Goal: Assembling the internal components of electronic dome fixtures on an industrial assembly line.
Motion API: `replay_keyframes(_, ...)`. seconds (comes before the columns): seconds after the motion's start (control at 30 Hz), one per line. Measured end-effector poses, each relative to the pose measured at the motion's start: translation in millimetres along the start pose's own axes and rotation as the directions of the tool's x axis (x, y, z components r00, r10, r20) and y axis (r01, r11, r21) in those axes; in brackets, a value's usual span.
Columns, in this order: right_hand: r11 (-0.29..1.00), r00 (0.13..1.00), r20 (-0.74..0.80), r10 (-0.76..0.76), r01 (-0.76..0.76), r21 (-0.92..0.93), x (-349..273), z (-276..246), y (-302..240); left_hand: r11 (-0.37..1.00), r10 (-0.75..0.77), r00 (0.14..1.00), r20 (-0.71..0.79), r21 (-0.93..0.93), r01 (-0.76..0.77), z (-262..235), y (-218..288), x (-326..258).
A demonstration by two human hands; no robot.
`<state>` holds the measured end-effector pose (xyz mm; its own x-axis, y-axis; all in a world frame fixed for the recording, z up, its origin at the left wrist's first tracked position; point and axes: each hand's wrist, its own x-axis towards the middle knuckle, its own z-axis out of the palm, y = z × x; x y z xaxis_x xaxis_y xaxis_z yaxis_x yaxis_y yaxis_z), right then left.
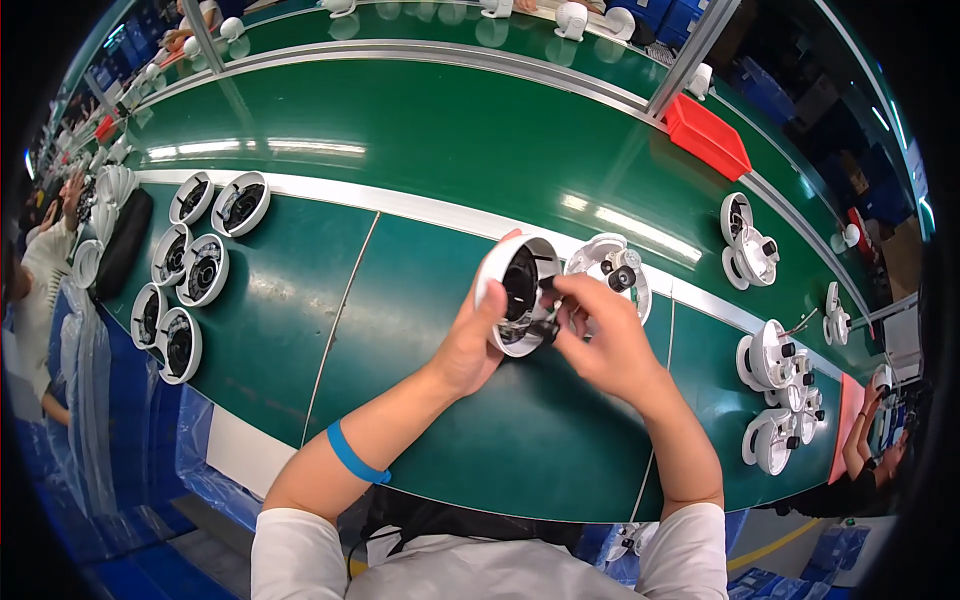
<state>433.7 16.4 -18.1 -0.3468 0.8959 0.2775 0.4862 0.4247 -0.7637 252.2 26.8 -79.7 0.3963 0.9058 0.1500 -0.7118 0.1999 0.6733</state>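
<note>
Above the middle of the green bench, my left hand [468,345] grips a round white housing [518,285], tilted so its black inside faces right. The thumb lies over the near rim. My right hand [610,335] is closed at the housing's open side, thumb and fingers drawn together. Small dark parts show around those fingertips, but what they pinch is hidden. Just behind the right hand is an open white camera body [608,252] with a black lens [622,279]. My hand covers its lower part, and I cannot tell whether it is joined to the housing.
Several white housings with black insides [204,270] stand in pairs at the left. Camera assemblies with lenses [775,355] stand in groups at the right. Beyond are a red tray [706,137] and a metal frame [690,60]. Other people sit at both sides.
</note>
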Motion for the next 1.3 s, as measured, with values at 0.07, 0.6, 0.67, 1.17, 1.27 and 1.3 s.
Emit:
replay_keyframes(0.07, 0.991, 0.997, -0.074, 0.005, 0.005, 0.132, 1, -3, 20, 0.991, -0.103, 0.994, -0.04, -0.093, 0.099, -8, 0, 7)
replay_keyframes(0.6, 0.991, 0.997, -0.049, -0.057, 0.051, -0.122, -12, -20, 10, 0.989, -0.143, 0.99, -0.017, 0.032, 0.143, 7, -10, 12)
replay_keyframes(0.67, 0.898, 0.951, 0.003, -0.309, 0.293, -0.328, -14, -12, 7, 0.988, -0.143, 0.99, 0.002, 0.053, 0.143, 7, -11, 12)
replay_keyframes(1.17, 0.611, 0.819, 0.146, -0.554, 0.519, -0.598, -12, 3, 6, 0.925, -0.044, 0.994, 0.098, 0.38, 0.003, 6, -13, 12)
replay_keyframes(1.27, 0.62, 0.84, 0.085, -0.537, 0.461, -0.635, -16, 1, -3, 0.96, -0.06, 0.995, 0.084, 0.279, 0.034, 11, -8, 9)
replay_keyframes(1.3, 0.609, 0.843, 0.054, -0.535, 0.43, -0.666, -17, 1, -5, 0.977, -0.07, 0.995, 0.064, 0.204, 0.056, 14, -6, 8)
